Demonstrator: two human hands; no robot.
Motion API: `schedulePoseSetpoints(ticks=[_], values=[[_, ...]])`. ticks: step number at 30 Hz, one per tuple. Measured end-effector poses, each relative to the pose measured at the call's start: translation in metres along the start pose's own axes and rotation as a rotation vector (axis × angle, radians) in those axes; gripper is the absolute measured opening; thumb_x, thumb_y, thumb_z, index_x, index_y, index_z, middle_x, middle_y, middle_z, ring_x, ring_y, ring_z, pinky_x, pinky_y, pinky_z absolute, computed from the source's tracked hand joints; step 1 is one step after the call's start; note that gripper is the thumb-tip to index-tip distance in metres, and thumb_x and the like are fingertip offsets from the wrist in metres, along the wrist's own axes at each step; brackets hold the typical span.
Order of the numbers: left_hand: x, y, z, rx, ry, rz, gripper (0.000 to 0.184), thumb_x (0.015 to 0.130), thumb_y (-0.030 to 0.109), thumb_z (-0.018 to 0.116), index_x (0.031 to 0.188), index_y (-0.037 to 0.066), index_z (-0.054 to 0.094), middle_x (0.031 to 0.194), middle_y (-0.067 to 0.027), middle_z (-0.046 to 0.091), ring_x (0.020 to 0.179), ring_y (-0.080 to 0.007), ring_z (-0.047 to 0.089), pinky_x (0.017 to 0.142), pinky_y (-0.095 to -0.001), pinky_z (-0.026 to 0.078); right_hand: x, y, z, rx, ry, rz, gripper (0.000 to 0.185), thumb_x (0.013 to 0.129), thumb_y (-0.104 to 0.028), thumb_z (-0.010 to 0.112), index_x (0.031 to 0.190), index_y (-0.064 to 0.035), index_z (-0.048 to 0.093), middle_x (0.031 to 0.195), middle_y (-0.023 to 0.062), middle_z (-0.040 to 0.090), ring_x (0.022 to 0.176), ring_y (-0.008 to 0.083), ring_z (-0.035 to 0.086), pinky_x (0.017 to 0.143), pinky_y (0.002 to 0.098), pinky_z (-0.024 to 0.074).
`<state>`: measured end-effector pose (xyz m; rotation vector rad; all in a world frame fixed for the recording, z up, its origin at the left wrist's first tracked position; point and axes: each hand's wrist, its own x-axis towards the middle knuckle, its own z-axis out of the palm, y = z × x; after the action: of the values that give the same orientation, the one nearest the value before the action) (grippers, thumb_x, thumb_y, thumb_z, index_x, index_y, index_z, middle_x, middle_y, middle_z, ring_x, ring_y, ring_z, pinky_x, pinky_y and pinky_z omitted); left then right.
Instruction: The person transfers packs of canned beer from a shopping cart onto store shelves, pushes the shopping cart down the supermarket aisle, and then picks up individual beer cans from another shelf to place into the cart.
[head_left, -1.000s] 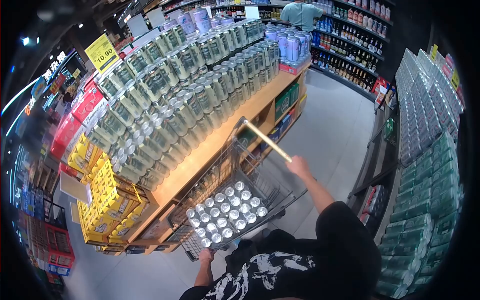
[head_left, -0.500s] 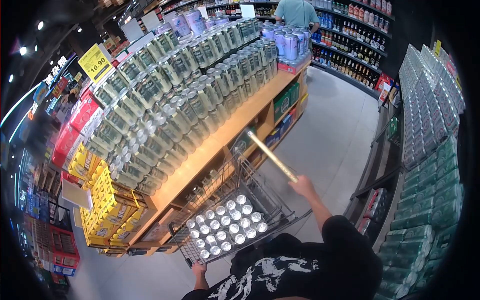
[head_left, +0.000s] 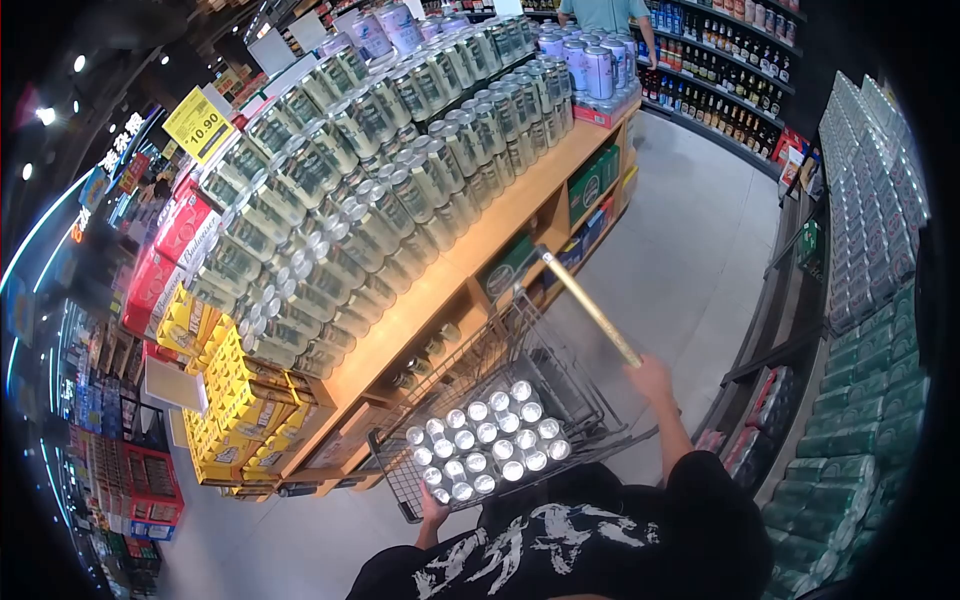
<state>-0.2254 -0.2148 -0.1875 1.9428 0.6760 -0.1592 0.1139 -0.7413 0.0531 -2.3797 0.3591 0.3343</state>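
Observation:
A black wire shopping cart (head_left: 385,478) stands in front of me, and a tray-like pack of silver-topped cans (head_left: 487,432) lies in it. My left hand (head_left: 432,506) is at the pack's near left corner, fingers curled against its side; part of the grip is hidden. My right hand (head_left: 652,381) is wrapped round the near end of the cart's gold-coloured handle (head_left: 592,310).
Along the left runs a wooden display shelf (head_left: 455,270) piled with stacked cans (head_left: 400,200) and yellow cartons (head_left: 240,400). Green can packs (head_left: 840,430) line the right side. A person (head_left: 608,14) stands at the far bottle shelves (head_left: 715,75).
My left hand has risen from the cart's near corner to the pack's corner. The right hand stays on the handle. The view has shifted, so the scene sits further right.

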Motion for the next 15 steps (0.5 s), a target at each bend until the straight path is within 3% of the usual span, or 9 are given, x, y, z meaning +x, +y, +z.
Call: schedulePoseSetpoints(ticks=[1,3,4,6,8,9,12,13,15], values=[[-0.008,0.023,0.000,-0.071,-0.061,-0.089,0.122,0.060,-0.007,0.074,0.149,0.010,-0.007,0.143,-0.0185,0.036,0.132,-0.0302,0.042,0.106,-0.0414,0.040,-0.004,-0.001,-0.003,-0.040,0.044,-0.021,0.035,0.080,-0.036,0.069,0.091,-0.0025,0.068,0.080,0.0195,0.067,0.080,0.0385,0.065,0.071,0.0474,0.0493],[0.010,-0.005,0.000,-0.378,-0.109,-0.023,0.116,0.065,-0.005,0.072,0.148,0.010,-0.008,0.142,-0.0186,0.035,0.129,-0.0291,0.043,0.104,-0.0412,0.040,-0.015,-0.008,-0.013,-0.113,0.136,-0.049,0.033,0.081,-0.034,0.068,0.089,-0.0025,0.068,0.080,0.0198,0.067,0.079,0.0399,0.065,0.070,0.0485,0.0489],[0.018,-0.008,0.000,-0.260,-0.091,-0.027,0.111,0.069,-0.004,0.069,0.148,0.009,-0.008,0.139,-0.0194,0.039,0.126,-0.0303,0.045,0.100,-0.0436,0.043,-0.014,-0.005,-0.012,-0.124,0.166,-0.060,0.031,0.081,-0.032,0.068,0.091,-0.0025,0.068,0.079,0.0206,0.067,0.078,0.0408,0.064,0.069,0.0486,0.0493],[0.020,0.034,-0.021,-0.221,-0.241,-0.325,0.102,0.076,0.018,0.071,0.149,0.011,0.000,0.134,-0.0195,0.045,0.123,-0.0319,0.047,0.089,-0.0449,0.048,-0.013,0.007,-0.013,-0.150,0.234,-0.071,0.029,0.081,-0.029,0.068,0.094,-0.0024,0.067,0.078,0.0222,0.065,0.077,0.0425,0.063,0.067,0.0486,0.0500],[0.012,0.096,-0.028,-0.144,-0.277,-0.474,0.097,0.081,0.044,0.070,0.150,0.015,0.009,0.134,-0.0183,0.048,0.119,-0.0326,0.051,0.085,-0.0422,0.049,-0.014,0.015,-0.015,-0.215,0.305,-0.095,0.028,0.082,-0.028,0.067,0.093,-0.0023,0.066,0.079,0.0221,0.065,0.078,0.0429,0.063,0.068,0.0497,0.0499],[0.010,0.127,-0.030,-0.014,-0.336,-0.492,0.106,0.078,0.046,0.075,0.150,0.010,0.006,0.139,-0.0184,0.045,0.122,-0.0299,0.050,0.093,-0.0406,0.046,-0.012,0.017,-0.016,-0.247,0.343,-0.111,0.027,0.082,-0.027,0.067,0.093,-0.0022,0.066,0.079,0.0221,0.065,0.079,0.0430,0.063,0.069,0.0502,0.0499],[0.041,0.110,-0.019,0.030,-0.436,-0.393,0.115,0.072,0.042,0.083,0.148,-0.003,0.009,0.136,-0.0204,0.050,0.126,-0.0268,0.048,0.102,-0.0365,0.041,-0.003,0.034,-0.018,-0.299,0.411,-0.100,0.026,0.082,-0.027,0.067,0.093,-0.0031,0.066,0.080,0.0222,0.066,0.079,0.0432,0.063,0.069,0.0506,0.0502],[0.065,0.074,-0.010,0.163,-0.374,-0.333,0.113,0.069,0.040,0.085,0.149,-0.001,0.017,0.131,-0.0188,0.054,0.121,-0.0267,0.053,0.102,-0.0370,0.041,-0.001,0.033,-0.020,-0.326,0.415,-0.099,0.026,0.082,-0.027,0.067,0.094,-0.0038,0.066,0.080,0.0220,0.066,0.079,0.0430,0.064,0.069,0.0506,0.0503],[0.060,0.123,-0.005,0.237,-0.396,-0.323,0.110,0.068,0.037,0.086,0.149,0.002,0.020,0.131,-0.0172,0.054,0.118,-0.0247,0.055,0.099,-0.0356,0.044,0.002,0.033,-0.031,-0.392,0.421,-0.093,0.026,0.082,-0.027,0.067,0.096,-0.0052,0.066,0.080,0.0216,0.067,0.078,0.0425,0.064,0.069,0.0505,0.0506]])
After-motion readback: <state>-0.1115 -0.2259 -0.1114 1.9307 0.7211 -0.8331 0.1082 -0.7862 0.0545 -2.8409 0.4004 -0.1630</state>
